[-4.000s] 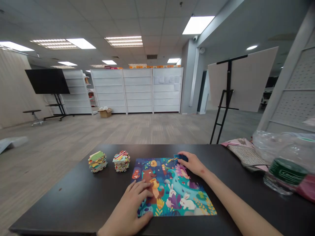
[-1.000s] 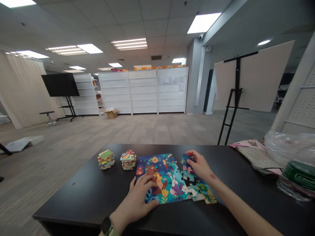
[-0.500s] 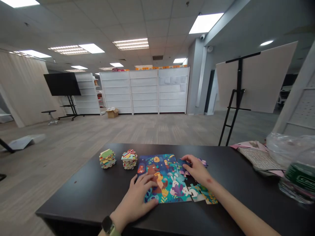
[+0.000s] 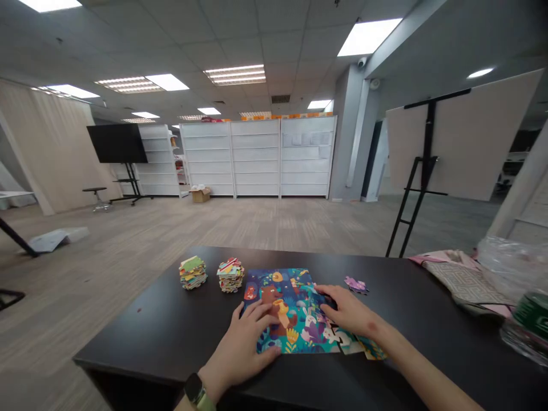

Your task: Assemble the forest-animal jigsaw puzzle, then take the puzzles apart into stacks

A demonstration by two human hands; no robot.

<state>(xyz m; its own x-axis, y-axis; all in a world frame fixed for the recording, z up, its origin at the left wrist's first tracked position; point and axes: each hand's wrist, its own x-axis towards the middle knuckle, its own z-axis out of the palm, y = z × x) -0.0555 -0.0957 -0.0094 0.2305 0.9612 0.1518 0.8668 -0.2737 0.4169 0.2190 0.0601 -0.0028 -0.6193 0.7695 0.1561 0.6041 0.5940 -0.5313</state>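
Observation:
A colourful jigsaw puzzle (image 4: pixel 292 334) with a bear and rabbits lies on the dark table. My left hand (image 4: pixel 250 335) rests with spread fingers over its left side, a watch on the wrist. At the upper right edge of the picture, my right hand (image 4: pixel 347 309) has its thumb and index finger bent around a dark blue puzzle piece, mostly covered by the fingers. Partly under the right wrist are joined pieces (image 4: pixel 374 349) at the lower right corner. Beyond that hand lies a loose purple piece (image 4: pixel 356 285).
Two stacks of puzzle pieces, a left stack (image 4: pixel 192 273) and a right stack (image 4: pixel 230 275), stand behind the puzzle's left side. At the table's right are a patterned cloth bag (image 4: pixel 456 281) and a green-labelled plastic package (image 4: pixel 531 319). An easel board (image 4: pixel 462 137) stands beyond.
My right hand has come lower and closer against the puzzle's right edge, uncovering the loose purple piece behind it. The left hand stays on the puzzle. The whole view has shifted slightly.

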